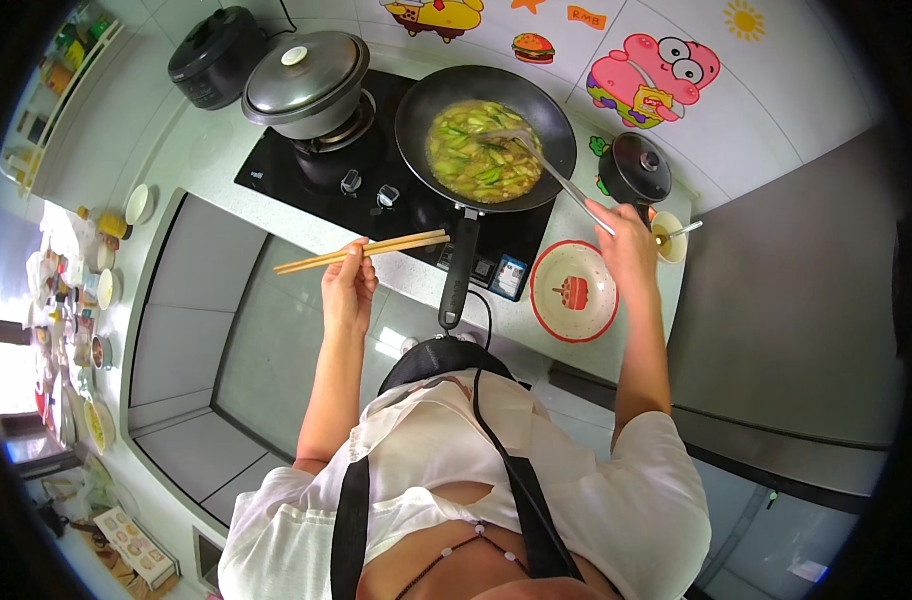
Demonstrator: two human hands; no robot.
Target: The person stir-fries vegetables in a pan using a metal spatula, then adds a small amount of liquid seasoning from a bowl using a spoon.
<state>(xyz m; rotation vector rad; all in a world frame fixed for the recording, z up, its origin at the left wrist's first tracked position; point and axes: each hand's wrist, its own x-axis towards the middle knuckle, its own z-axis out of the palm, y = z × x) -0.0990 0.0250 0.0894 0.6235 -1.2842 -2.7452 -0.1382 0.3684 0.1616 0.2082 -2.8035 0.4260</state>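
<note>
While your right hand closes around the long handle of a metal spatula whose blade rests in the green vegetables inside the black wok, your left hand pinches a pair of wooden chopsticks, held level over the front edge of the counter. Bright cartoon stickers dot the white tiled wall behind the stove: a pink star-shaped figure, a burger, a yellow sun and an orange label. A white plate with a red rim and a small red picture at its centre sits just right of the wok's handle. A lidded grey pot stands on the left burner, a dark cooker behind it, and a small black lidded pot beyond your right hand. Jars and bottles crowd the far left, too bent and small to make out. Your torso hides the floor below.
</note>
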